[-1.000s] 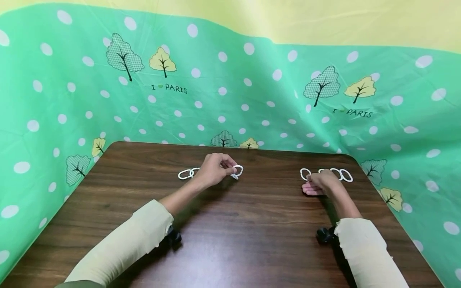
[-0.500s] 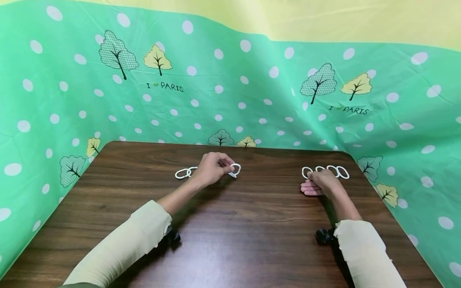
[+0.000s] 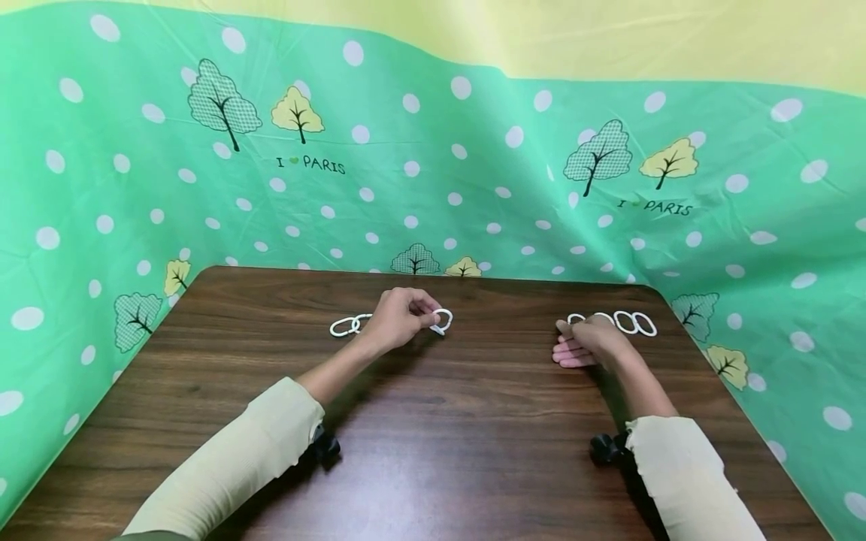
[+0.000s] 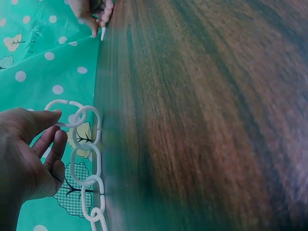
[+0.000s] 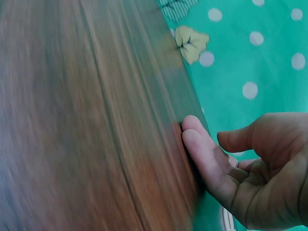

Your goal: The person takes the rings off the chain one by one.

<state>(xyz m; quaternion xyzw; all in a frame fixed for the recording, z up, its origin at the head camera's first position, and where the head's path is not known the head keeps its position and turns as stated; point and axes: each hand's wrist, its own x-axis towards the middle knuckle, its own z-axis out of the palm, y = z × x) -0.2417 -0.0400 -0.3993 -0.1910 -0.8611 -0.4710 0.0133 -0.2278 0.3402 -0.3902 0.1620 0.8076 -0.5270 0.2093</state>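
Observation:
My left hand (image 3: pixel 399 319) pinches the end link of a white plastic chain (image 4: pixel 86 166) between thumb and forefinger. That link (image 3: pixel 443 320) is lifted at a tilt. From it the linked part runs left along the table, partly hidden behind the hand in the head view. My right hand (image 3: pixel 590 342) is low over the table at the right, its fingers extended and its thumb (image 5: pixel 233 140) apart from them in the right wrist view. Just behind its thumb lies a loose white link (image 3: pixel 575 318), partly covered. More white links (image 3: pixel 625 322) lie in a row right of it, the nearest partly covered.
The brown wood-grain table (image 3: pixel 460 436) ends at its back edge just behind the links. A green polka-dot cloth (image 3: pixel 460 173) with printed trees hangs behind and at both sides.
My right hand has shifted slightly left, its thumb now past the leftmost loose link. The left hand keeps its hold on the chain's end link. The head view has turned slightly.

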